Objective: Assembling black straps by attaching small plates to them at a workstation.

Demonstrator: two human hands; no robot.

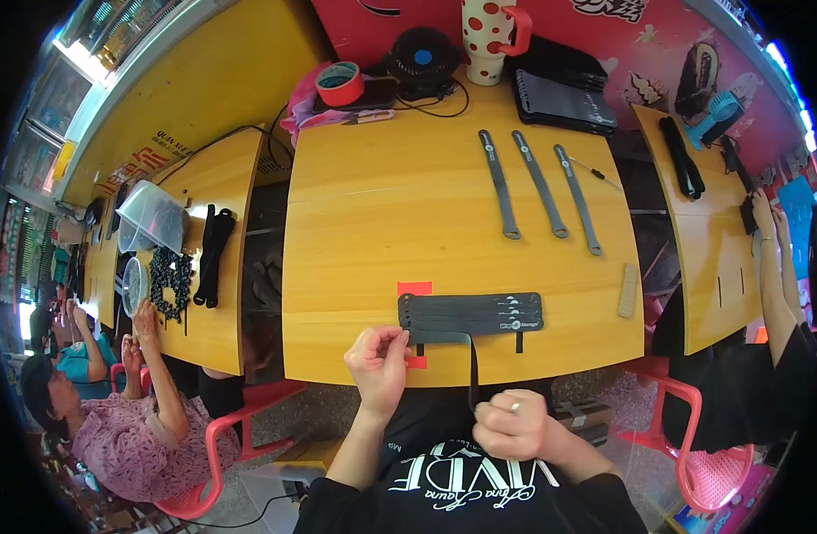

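Observation:
A fanned set of dark grey flat straps [466,313], their ends overlapping, lies across the near edge of the wooden table. My left hand [377,367] is closed in a pinch at their lower left end, the fingertips partly hiding what they grip. From under the middle of the set, a narrow black strap [473,369] drops over the table edge. Its lower end goes into my right hand [512,424], closed around it in front of my shirt. Red tape [415,288] shows on the table beside the straps' left end, above and below them.
Three single straps [537,185] lie apart farther back, near a thin pointed tool [595,173]. A beige block [628,290] sits at the right edge. Along the back stand a tape roll [339,84], a fan [422,62], a dotted cup [486,40] and stacked straps [564,98]. People work at both side tables.

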